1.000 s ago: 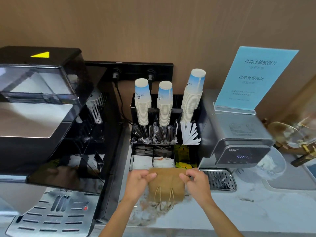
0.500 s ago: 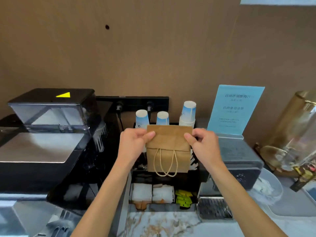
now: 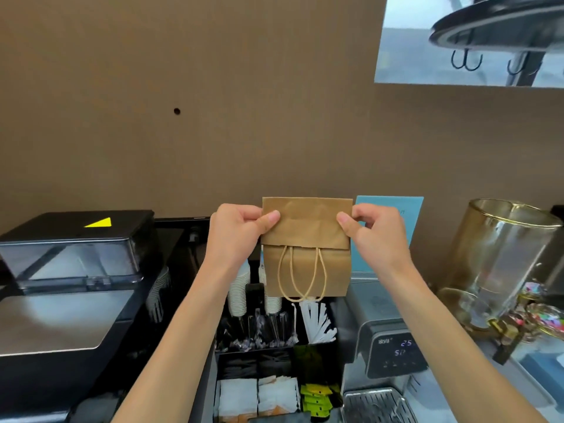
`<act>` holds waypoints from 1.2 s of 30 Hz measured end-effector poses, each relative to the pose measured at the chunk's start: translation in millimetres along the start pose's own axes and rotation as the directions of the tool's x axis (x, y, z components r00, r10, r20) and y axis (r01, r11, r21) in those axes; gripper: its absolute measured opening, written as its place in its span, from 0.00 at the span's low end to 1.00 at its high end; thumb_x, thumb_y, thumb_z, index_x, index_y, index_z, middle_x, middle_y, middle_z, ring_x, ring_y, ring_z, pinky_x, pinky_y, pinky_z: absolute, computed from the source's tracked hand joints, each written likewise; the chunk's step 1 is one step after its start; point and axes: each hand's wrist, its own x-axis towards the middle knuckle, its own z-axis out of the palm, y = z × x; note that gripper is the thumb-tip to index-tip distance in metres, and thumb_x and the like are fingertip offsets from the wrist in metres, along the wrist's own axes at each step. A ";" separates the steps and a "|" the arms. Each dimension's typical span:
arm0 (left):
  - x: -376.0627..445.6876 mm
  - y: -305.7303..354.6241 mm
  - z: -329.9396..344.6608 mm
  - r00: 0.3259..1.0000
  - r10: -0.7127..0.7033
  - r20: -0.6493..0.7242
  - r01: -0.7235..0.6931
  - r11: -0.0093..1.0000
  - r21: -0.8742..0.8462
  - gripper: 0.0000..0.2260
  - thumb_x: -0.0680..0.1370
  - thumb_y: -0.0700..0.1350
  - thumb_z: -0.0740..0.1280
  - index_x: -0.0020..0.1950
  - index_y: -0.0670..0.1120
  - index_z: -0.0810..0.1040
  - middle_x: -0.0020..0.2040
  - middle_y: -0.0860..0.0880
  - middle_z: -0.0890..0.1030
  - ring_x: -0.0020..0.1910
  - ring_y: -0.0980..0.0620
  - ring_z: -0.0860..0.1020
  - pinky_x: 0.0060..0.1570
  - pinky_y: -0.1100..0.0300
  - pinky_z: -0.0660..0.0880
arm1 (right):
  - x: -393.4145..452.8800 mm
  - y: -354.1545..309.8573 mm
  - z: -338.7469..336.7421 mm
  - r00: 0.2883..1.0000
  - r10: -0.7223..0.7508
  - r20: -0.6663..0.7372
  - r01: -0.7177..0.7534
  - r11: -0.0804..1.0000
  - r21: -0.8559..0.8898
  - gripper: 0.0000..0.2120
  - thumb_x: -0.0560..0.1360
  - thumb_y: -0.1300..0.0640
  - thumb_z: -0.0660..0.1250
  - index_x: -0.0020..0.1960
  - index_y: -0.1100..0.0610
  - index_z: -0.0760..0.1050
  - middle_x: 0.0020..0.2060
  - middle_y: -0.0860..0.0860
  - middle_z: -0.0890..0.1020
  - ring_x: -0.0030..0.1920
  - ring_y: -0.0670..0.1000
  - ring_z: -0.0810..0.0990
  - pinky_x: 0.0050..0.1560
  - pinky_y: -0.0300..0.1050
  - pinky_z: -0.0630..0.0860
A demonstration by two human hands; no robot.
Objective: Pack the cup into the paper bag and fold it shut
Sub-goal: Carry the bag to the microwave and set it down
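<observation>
A small brown paper bag (image 3: pixel 306 254) hangs in the air at chest height, held up in front of the wall. Its top is folded down over the front, and two twine handles (image 3: pixel 300 277) dangle below the fold. My left hand (image 3: pixel 236 232) pinches the bag's upper left corner. My right hand (image 3: pixel 370 232) pinches the upper right corner. No cup shows inside or outside the bag; stacks of paper cups (image 3: pixel 239 296) stand behind and below it.
A black coffee machine (image 3: pixel 73 270) fills the left. A black organiser (image 3: pixel 274 346) with stirrers, sachets and napkins sits below the bag. A grey water dispenser (image 3: pixel 387 346) and a glass drinks jar (image 3: pixel 500 264) stand to the right, with a blue sign (image 3: pixel 406 215) behind.
Both hands lifted the folded bag from the counter up to chest height and the view tilted upward. The grip on the two top corners stayed the same.
</observation>
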 end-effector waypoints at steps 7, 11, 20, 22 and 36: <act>-8.5 1.5 46.6 0.984 0.048 0.170 -0.038 0.997 -0.063 0.13 0.74 0.47 0.74 0.31 0.44 0.85 0.29 0.43 0.83 0.31 0.57 0.75 0.38 0.64 0.71 | -33.5 12.9 -49.6 0.989 0.086 -0.117 -0.092 0.995 -0.045 0.16 0.76 0.58 0.71 0.31 0.61 0.75 0.28 0.39 0.81 0.41 0.46 0.77 0.37 0.32 0.72; -16.9 4.7 87.6 0.962 0.073 0.262 -0.046 0.993 -0.108 0.12 0.74 0.47 0.75 0.30 0.48 0.85 0.27 0.55 0.83 0.29 0.62 0.76 0.30 0.75 0.70 | -54.2 23.6 -89.2 0.969 0.141 -0.202 -0.169 0.977 -0.129 0.13 0.76 0.57 0.70 0.35 0.61 0.79 0.29 0.42 0.83 0.38 0.47 0.81 0.37 0.40 0.75; -48.1 26.6 198.2 0.859 0.152 0.489 -0.046 0.974 -0.222 0.16 0.73 0.47 0.75 0.38 0.34 0.82 0.34 0.41 0.78 0.38 0.52 0.72 0.44 0.54 0.74 | -108.3 37.8 -187.5 0.894 0.208 -0.398 -0.304 0.933 -0.194 0.14 0.71 0.50 0.68 0.33 0.60 0.78 0.30 0.61 0.80 0.33 0.57 0.77 0.42 0.60 0.77; -60.3 35.4 224.4 0.831 0.170 0.529 -0.062 0.975 -0.215 0.17 0.73 0.48 0.74 0.32 0.36 0.80 0.30 0.45 0.72 0.34 0.52 0.67 0.37 0.57 0.64 | -118.8 43.5 -212.9 0.877 0.209 -0.433 -0.321 0.925 -0.204 0.18 0.71 0.50 0.68 0.34 0.65 0.76 0.33 0.68 0.78 0.33 0.60 0.76 0.44 0.63 0.77; -131.5 87.1 429.4 0.750 0.259 0.609 -0.124 0.959 -0.256 0.23 0.73 0.46 0.75 0.20 0.49 0.72 0.17 0.56 0.64 0.21 0.58 0.63 0.26 0.67 0.63 | -169.8 123.9 -402.6 0.813 0.268 -0.517 -0.399 0.903 -0.159 0.14 0.75 0.58 0.70 0.31 0.61 0.77 0.28 0.55 0.77 0.32 0.50 0.74 0.40 0.50 0.74</act>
